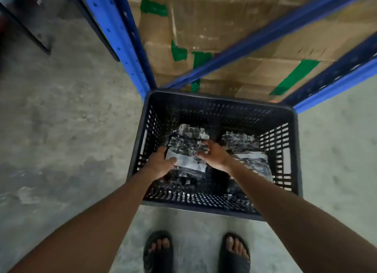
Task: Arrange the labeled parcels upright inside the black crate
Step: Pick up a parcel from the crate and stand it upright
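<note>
Best to tip the parcel (186,150) up by its 2 side edges and seat it against the crate (224,107) wall at 9 o'clock. It sits between the hands: left hand (160,163) gripping its 8 o'clock edge, right hand (214,153) pinching at 3 o'clock.

One crate (216,107) is sitting on the floor (61,120). Three parcels are showing inside: one (186,148) at the left side, two (237,140) (255,162) at the right side. Two hands (159,164) (216,154) are reaching in. Two sandals (158,252) (234,254) are standing below.
</note>
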Demonstrator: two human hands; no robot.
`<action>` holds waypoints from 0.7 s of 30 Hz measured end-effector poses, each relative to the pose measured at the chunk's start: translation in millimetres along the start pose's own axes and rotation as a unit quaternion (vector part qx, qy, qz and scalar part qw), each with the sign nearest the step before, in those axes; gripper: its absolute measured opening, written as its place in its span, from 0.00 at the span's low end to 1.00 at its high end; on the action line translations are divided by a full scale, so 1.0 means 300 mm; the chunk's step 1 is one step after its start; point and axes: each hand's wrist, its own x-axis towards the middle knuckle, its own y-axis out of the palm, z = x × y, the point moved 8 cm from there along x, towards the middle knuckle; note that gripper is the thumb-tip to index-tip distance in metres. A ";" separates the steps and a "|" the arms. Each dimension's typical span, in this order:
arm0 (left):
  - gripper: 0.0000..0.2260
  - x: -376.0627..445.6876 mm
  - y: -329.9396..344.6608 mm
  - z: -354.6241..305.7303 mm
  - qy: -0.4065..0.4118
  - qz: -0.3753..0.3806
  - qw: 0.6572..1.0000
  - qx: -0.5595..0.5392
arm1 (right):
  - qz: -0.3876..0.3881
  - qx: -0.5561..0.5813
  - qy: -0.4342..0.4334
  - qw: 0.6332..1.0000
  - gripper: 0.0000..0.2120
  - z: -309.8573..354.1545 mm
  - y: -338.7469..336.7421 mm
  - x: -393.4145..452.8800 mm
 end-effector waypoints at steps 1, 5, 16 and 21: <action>0.34 0.043 0.028 0.011 -0.001 0.002 1.000 -0.008 | 0.007 0.009 0.013 1.000 0.30 -0.032 0.030 0.040; 0.28 0.221 0.101 0.036 -0.016 -0.012 0.996 -0.085 | -0.025 0.016 0.021 0.999 0.30 -0.141 0.077 0.199; 0.39 0.328 0.099 0.023 0.004 0.102 0.994 -0.046 | 0.017 0.154 0.053 0.986 0.44 -0.196 0.081 0.263; 0.33 0.248 0.070 -0.011 -0.026 0.166 0.972 -0.163 | 0.006 0.166 0.025 0.986 0.37 -0.145 0.047 0.181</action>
